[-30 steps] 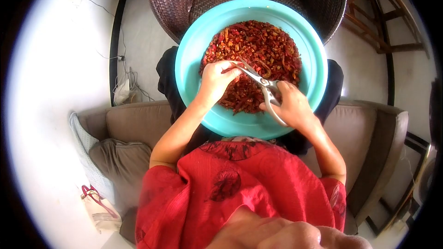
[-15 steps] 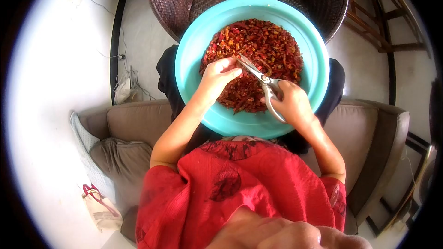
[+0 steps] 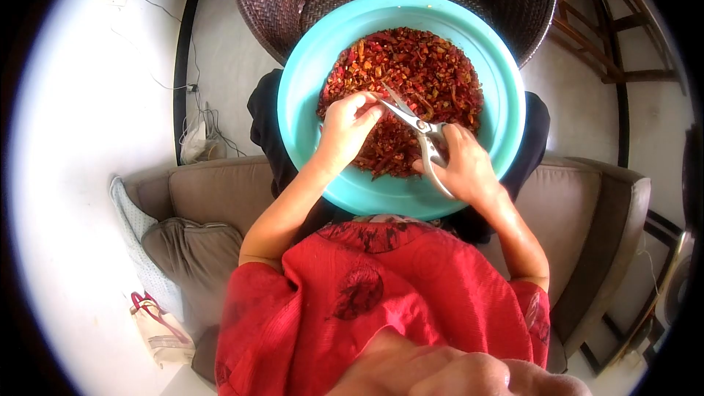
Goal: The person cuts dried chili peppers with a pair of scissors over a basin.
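A wide turquoise basin (image 3: 293, 117) rests over my lap and holds a heap of cut dried red chilies (image 3: 433, 66). My left hand (image 3: 346, 128) is above the heap, with thumb and fingertips pinched on a small reddish bit of dried chili, mostly hidden by the fingers. My right hand (image 3: 469, 163) grips the handles of silver-grey scissors (image 3: 422, 126). Their blades point up and left, spread apart, with the tips close beside my left fingertips.
Beyond the basin stands a large dark woven basket (image 3: 264, 7) with a few red scraps inside. I sit on a brown sofa (image 3: 220, 194). A wooden stool (image 3: 594, 44) is at the far right; cables (image 3: 213, 128) lie on the floor at left.
The scissor blades have spread wider than half a second ago. Both hands stay in nearly the same place over the basin.
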Tool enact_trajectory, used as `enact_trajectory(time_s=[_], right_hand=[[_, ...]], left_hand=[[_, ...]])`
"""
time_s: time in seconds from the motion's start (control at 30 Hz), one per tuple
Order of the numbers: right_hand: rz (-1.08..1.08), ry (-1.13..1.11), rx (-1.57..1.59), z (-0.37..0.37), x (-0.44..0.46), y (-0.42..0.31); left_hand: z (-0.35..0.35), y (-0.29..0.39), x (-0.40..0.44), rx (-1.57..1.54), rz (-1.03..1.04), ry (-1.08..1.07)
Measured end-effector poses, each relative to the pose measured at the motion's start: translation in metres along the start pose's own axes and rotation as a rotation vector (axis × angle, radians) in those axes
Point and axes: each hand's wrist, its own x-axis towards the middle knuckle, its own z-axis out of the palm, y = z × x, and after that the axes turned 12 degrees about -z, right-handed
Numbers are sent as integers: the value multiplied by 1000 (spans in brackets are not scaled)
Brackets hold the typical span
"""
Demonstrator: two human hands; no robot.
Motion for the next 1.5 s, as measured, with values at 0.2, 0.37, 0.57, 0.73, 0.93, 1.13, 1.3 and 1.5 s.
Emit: enact_trajectory(time_s=[0.2, 0.37, 0.57, 0.73, 0.93, 1.13, 1.3, 1.5], right_hand=[[43, -36, 78, 1, 3, -4], [62, -92, 49, -9, 6, -10], [9, -45, -21, -13, 6, -8], [35, -79, -46, -8, 10, -5], [-27, 13, -67, -9, 8, -7], [-1, -39, -61, -6, 10, -3], [74, -119, 63, -4, 10, -3], [96, -144, 174, -2, 7, 1]], left_hand=[[3, -10, 4, -145, -1, -44], [-1, -3, 6, -378, -37, 85], [0, -5, 7, -475, -83, 18], [1, -3, 2, -344, -75, -85], [0, -6, 7, -665, -104, -40], [1, -9, 4, -414, -86, -132], [-2, -2, 2, 5, 77, -27], [1, -6, 3, -277, -73, -63]])
